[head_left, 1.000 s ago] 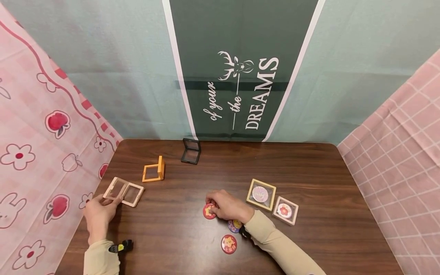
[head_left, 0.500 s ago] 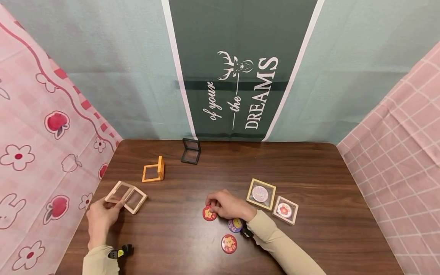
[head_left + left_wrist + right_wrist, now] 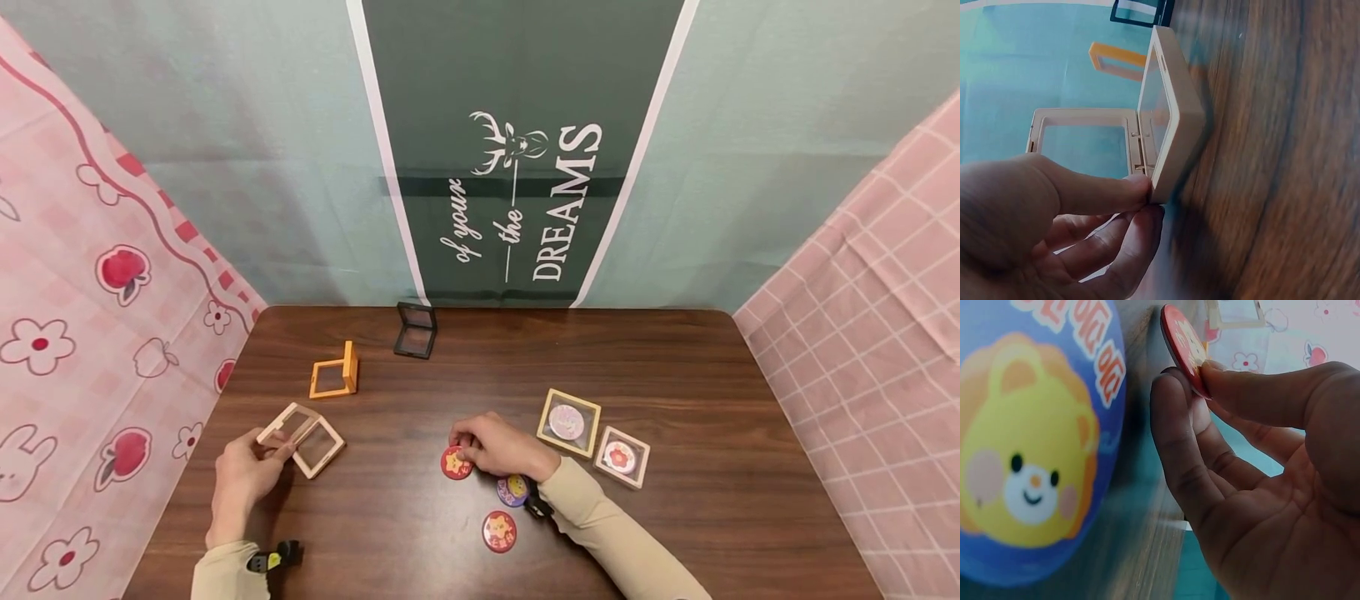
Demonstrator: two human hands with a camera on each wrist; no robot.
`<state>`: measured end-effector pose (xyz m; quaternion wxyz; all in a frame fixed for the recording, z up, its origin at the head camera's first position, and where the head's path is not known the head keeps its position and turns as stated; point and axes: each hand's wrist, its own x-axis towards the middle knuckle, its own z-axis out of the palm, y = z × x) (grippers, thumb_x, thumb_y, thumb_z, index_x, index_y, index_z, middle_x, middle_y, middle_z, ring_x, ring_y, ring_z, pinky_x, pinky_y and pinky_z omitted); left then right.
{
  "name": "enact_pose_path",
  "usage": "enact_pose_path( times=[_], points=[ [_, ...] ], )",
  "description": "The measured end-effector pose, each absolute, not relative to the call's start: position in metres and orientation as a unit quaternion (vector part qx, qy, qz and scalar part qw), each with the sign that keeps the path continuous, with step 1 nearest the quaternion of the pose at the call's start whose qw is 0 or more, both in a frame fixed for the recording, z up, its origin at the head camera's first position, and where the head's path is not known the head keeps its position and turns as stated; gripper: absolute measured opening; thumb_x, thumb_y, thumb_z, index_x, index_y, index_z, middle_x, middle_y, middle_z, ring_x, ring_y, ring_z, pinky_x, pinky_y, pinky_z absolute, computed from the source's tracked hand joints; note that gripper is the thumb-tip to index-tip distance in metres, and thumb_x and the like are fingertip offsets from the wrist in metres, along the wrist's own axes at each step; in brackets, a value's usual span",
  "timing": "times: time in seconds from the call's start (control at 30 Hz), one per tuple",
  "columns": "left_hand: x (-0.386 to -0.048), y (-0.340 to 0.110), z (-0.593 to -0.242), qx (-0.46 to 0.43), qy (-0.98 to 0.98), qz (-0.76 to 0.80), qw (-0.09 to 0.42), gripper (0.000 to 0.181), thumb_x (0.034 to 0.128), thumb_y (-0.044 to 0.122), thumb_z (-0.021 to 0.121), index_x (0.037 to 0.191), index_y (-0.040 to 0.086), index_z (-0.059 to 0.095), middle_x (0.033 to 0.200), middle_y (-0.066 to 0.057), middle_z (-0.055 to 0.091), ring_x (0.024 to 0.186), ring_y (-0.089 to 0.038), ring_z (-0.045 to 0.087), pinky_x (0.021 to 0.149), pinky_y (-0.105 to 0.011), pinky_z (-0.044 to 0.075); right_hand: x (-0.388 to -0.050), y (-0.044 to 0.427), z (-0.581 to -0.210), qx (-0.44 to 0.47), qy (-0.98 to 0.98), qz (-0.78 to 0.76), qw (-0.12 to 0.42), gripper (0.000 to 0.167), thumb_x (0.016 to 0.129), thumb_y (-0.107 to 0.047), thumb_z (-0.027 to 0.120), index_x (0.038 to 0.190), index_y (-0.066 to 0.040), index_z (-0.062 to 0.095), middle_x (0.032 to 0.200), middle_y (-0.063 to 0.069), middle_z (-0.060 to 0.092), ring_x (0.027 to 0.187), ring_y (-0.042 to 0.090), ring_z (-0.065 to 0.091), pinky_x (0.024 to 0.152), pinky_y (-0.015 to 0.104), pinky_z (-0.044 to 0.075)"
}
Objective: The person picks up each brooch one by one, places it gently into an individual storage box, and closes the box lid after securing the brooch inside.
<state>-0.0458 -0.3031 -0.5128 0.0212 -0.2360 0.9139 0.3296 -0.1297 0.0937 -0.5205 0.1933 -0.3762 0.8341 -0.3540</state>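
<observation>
My left hand (image 3: 251, 471) pinches a pale beige hinged display frame (image 3: 318, 447) near its hinge, thumb on one side and fingertips beneath. In the left wrist view the two clear-windowed halves of the frame (image 3: 1175, 119) stand spread apart. Toward the middle of the table, my right hand (image 3: 502, 448) pinches a round red badge (image 3: 454, 463) with a yellow star by its edge. The right wrist view has this badge (image 3: 1184, 347) tilted between thumb and fingertips. A blue badge with a lion (image 3: 513, 491) lies under the right wrist, and another red star badge (image 3: 498, 532) lies nearer me.
An orange frame (image 3: 335, 377) and a black frame (image 3: 416, 332) stand unfolded at the back left. To the right lie a yellow frame (image 3: 552, 442) and a pale pink frame (image 3: 628, 479), each with a badge inside. Fabric hangs around the table (image 3: 675, 375).
The left hand has carried the beige frame rightward and toward me, turning it somewhat. The right hand keeps its grip on the red badge almost in place.
</observation>
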Motion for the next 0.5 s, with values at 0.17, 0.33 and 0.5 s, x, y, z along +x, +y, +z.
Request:
enact_pose_path(
  times=[0.17, 0.33, 0.5],
  points=[
    [-0.048, -0.297, -0.513, -0.223, 0.918, 0.328, 0.030, 0.020, 0.0967, 0.027, 0.078, 0.107, 0.010, 0.074, 0.087, -0.004, 0.074, 0.085, -0.023, 0.063, 0.069, -0.034, 0.044, -0.131, 0.096, -0.520, -0.369, 0.834, -0.361, 0.195, 0.012, 0.101, -0.002, 0.068, 0.103, -0.011, 0.075, 0.083, -0.004, 0.068, 0.072, 0.000, 0.056, 0.068, 0.020, 0.050],
    [-0.054, -0.286, -0.514, -0.206, 0.915, 0.345, 0.038, 0.019, 0.0970, 0.024, 0.079, 0.108, 0.009, 0.074, 0.091, -0.005, 0.076, 0.083, -0.017, 0.063, 0.070, -0.033, 0.045, -0.133, 0.097, -0.522, -0.361, 0.838, -0.362, 0.188, 0.010, 0.100, -0.003, 0.070, 0.103, -0.011, 0.075, 0.082, -0.005, 0.067, 0.071, 0.000, 0.055, 0.068, 0.020, 0.050],
    [-0.060, -0.275, -0.515, -0.183, 0.918, 0.351, 0.040, 0.017, 0.0969, 0.023, 0.078, 0.107, 0.010, 0.074, 0.091, -0.005, 0.076, 0.083, -0.016, 0.063, 0.070, -0.033, 0.046, -0.133, 0.097, -0.521, -0.352, 0.838, -0.371, 0.193, 0.010, 0.099, -0.004, 0.071, 0.103, -0.012, 0.076, 0.083, -0.005, 0.068, 0.071, 0.000, 0.057, 0.069, 0.020, 0.051]
  ],
)
